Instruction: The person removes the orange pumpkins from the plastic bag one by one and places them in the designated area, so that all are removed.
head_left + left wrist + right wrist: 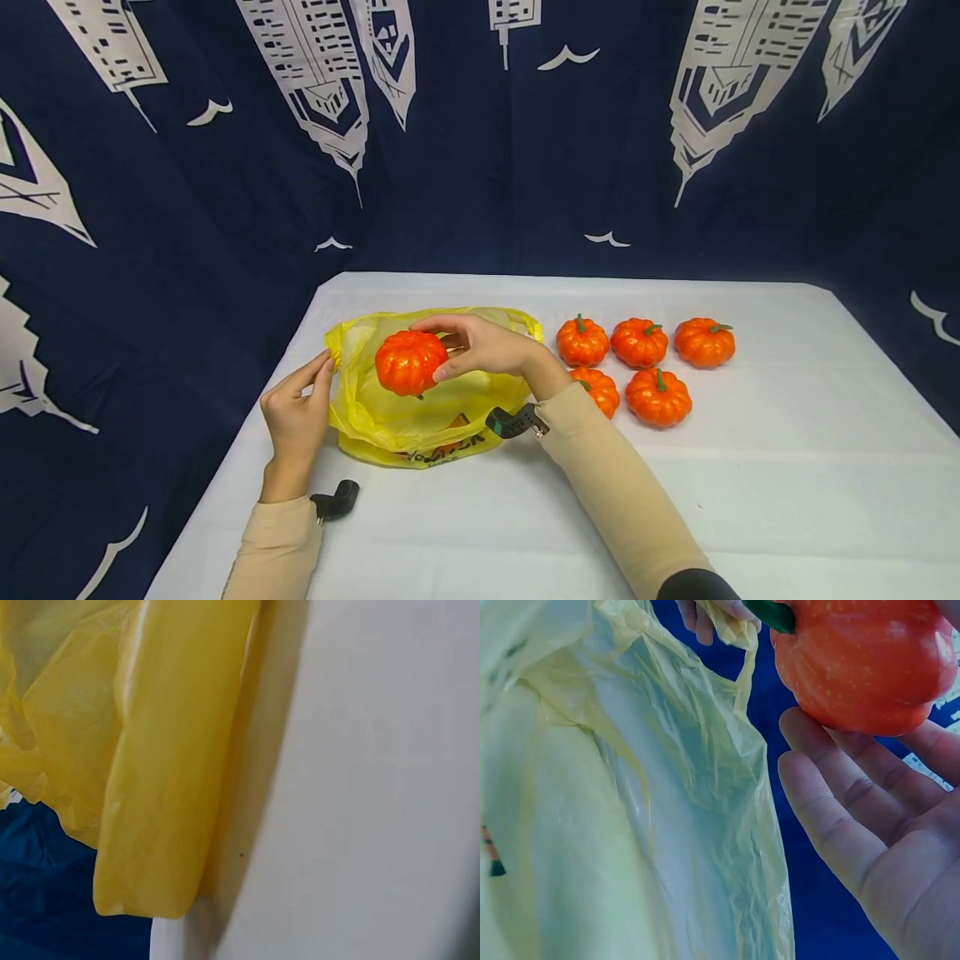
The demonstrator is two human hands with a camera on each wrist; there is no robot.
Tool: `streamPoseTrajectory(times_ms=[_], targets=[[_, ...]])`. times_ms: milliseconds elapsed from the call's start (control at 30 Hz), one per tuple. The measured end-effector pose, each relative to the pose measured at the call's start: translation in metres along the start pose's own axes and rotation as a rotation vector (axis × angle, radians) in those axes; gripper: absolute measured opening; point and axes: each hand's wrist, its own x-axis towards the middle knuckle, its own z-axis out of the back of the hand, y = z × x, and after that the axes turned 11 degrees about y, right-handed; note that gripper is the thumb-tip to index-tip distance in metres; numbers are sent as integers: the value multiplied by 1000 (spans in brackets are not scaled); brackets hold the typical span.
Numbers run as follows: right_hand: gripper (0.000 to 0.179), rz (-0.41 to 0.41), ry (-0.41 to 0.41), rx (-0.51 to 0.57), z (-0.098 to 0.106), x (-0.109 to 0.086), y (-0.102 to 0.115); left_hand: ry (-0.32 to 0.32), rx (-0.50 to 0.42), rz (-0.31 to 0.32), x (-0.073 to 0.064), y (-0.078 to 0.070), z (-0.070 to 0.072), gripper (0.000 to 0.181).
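My right hand (480, 343) grips a small orange pumpkin (409, 362) over the mouth of a yellow plastic bag (360, 417). In the right wrist view the same pumpkin (866, 664) has its green stem turned toward the bag, with fingers curled against its side. At the bag's left edge, my left hand (296, 412) pinches the rim between thumb and fingers. The left wrist view shows only the bag's side (172, 765) and the table, with the hand out of sight. Dark printing shows on the bag's front.
Several more orange pumpkins stand in two rows to the right of the bag, among them a front one (658, 397) and a far right one (704, 342). They rest on a white-covered table (787, 467). Behind hangs a dark blue cloth (480, 183) with white building prints.
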Motion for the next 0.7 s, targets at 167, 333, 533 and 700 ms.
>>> streamPoseTrajectory(times_ms=[167, 333, 533, 700], targets=[[61, 28, -4, -18, -5, -13, 0, -2, -12, 0, 0, -2, 0, 15], [60, 20, -20, -15, -7, -25, -3, -1, -24, -5, 1, -3, 0, 15], [61, -2, -60, 39, -9, -39, -9, -11, -24, -6, 0, -3, -1, 16], [60, -4, -79, 70, -10, -49, -13, -9, -27, -1, 0, -2, -1, 16]])
